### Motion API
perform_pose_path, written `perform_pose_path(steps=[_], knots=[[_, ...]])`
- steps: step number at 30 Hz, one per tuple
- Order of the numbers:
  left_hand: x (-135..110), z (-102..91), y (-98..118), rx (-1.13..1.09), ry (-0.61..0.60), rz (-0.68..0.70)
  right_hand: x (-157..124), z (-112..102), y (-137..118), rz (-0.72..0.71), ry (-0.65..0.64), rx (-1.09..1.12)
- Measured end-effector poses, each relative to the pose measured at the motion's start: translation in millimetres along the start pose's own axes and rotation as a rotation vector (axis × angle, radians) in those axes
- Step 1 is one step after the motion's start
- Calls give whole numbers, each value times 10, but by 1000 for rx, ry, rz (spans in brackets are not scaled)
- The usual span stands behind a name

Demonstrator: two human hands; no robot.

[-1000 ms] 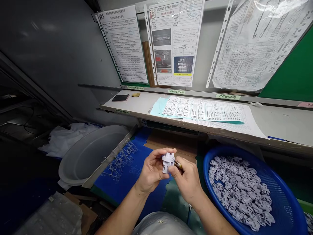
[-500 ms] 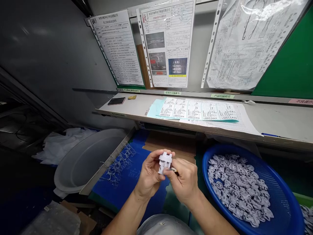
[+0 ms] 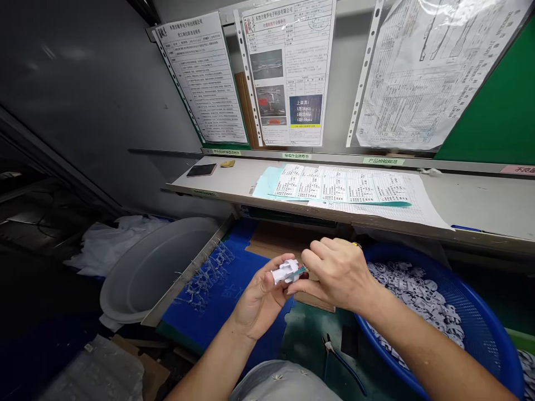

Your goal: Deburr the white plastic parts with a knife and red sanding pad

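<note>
Head view: white plastic part [image 3: 287, 272] now lies sideways, held above blue mat [image 3: 188, 328] by left hand [image 3: 261, 301], fingers curled round it. Right hand [image 3: 338, 273] has swung across, fingers narrow on small tool [image 3: 300, 273] against part. Blue basket [image 3: 480, 312] of parts partly hidden behind right forearm.

Single head-worn camera facing forward and down, close above the left hand [image 3: 259, 303] and right hand [image 3: 340, 273], shelf [image 3: 480, 209] beyond at mid-frame.

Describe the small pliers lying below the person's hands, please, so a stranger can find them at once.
Find the big blue basket of white plastic parts at right. Just left of its rim, on the green mat, lie the pliers: silver jaws, thin blue handles.
</note>
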State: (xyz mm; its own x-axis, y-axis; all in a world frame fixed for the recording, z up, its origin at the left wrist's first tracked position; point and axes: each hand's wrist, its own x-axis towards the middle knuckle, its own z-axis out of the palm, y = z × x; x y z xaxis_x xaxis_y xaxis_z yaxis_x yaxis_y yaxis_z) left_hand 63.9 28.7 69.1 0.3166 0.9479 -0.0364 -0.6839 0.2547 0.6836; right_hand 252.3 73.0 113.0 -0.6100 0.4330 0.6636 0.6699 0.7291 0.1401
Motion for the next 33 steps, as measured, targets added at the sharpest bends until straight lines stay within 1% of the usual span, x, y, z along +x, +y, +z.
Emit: perform_pose_path(steps=[4, 7, 10, 12, 14, 16, 18, 22, 25, 27, 28, 31, 33], knots=[[0, -19, 5, 1, -3, -24, 34, -40, 24, -21, -12, -20], [6, -27, 18, -4, -13, -20, 20, -29, 13, -20, -14, -21], [11, 0, 27, -31, -29, 3, -22, 6, -23, -23, 22, -16], [15, 27, 22, -68, -48, 8, -53, 29, -55, 14, 67, -8], [24, 44, 8, -89, -64, 20, -78, 48, -84, 93, 108, -6], [42, 39, -8, -76, -65, 47, -93, 64, -100, 165, 122, -13], [65, 20, -19, -45, -56, 66, -98, 76, -100, 203, 110, -24], [94, -9, -6, -33, -43, 30, -91, 86, -64, 198, 61, -53], [95, 3, 18, -67, -25, -17, -110, 98, -43, 149, 34, -68], [95, 22, 25, -103, -4, -32, -136, 115, -49, 119, 44, -67], [97, 34, 24, -117, 7, -32, -150, 124, -58, 119, 57, -59], [103, 75, -5, -129, 36, -15, -174, 140, -89, 177, 89, 3], [108, 98, -31, -127, 34, -7, -171, 131, -92, 185, 78, 61]])
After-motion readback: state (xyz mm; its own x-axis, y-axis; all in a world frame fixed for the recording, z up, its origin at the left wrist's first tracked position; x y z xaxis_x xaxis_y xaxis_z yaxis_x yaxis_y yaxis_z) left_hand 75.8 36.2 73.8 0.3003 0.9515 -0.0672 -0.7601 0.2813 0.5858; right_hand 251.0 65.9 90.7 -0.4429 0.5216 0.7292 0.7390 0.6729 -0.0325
